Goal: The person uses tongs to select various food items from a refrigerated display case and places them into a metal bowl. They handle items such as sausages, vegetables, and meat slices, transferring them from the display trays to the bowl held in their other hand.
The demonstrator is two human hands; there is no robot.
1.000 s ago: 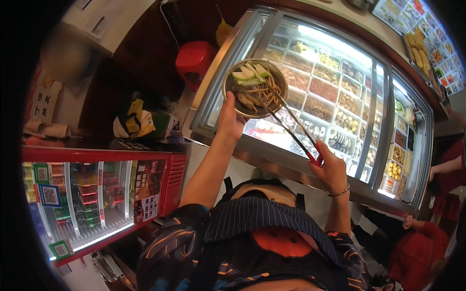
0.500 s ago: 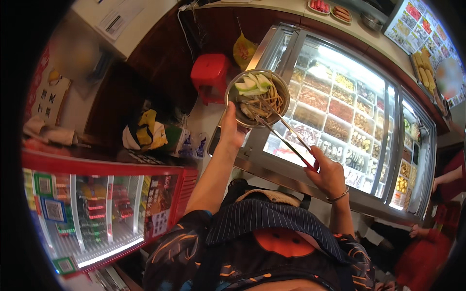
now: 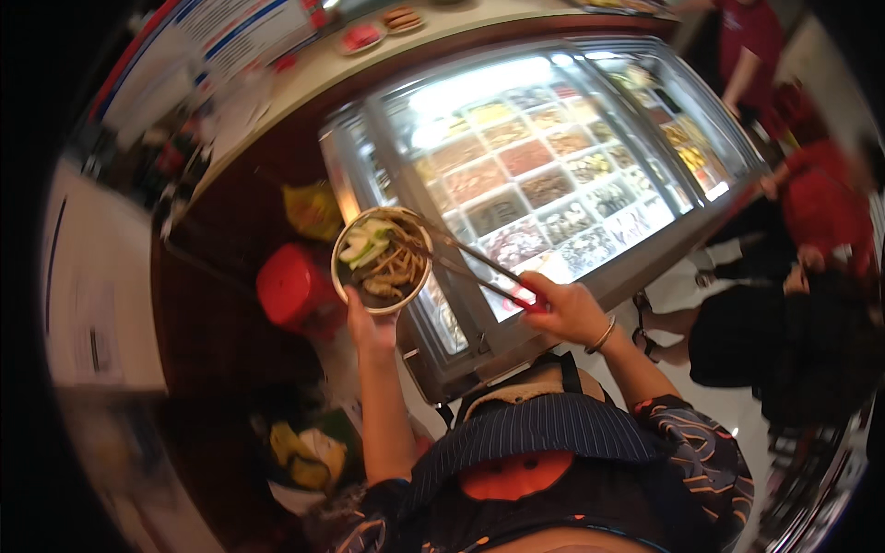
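Observation:
My left hand (image 3: pixel 371 327) grips a round metal bowl (image 3: pixel 426 275) from its near side, with the thumb at the rim. Inside lie pale green-white slices (image 3: pixel 367 241) and a pile of brownish strips (image 3: pixel 396 269), too blurred to name. Long metal tongs (image 3: pixel 487 262) with red on the handle are held in my right hand (image 3: pixel 570 315), fingers closed round them. Their tips reach over the bowl's right side, among the food; whether they pinch anything is hard to make out. Both hands are in front of a glass-topped display case (image 3: pixel 636 253).
Several trays of sorted food (image 3: pixel 530 158) fill the lit case. Left of it are a red plastic stool (image 3: pixel 295 288) and a hanging yellow bag (image 3: pixel 312 212). Two plates of food, one holding red pieces (image 3: pixel 359 39), sit on the back counter. People in red (image 3: pixel 825 207) are at the right.
My view has swung round, so the case looks turned and the red drinks fridge has left the picture. Bowl and tongs now appear farther left, still in my hands.

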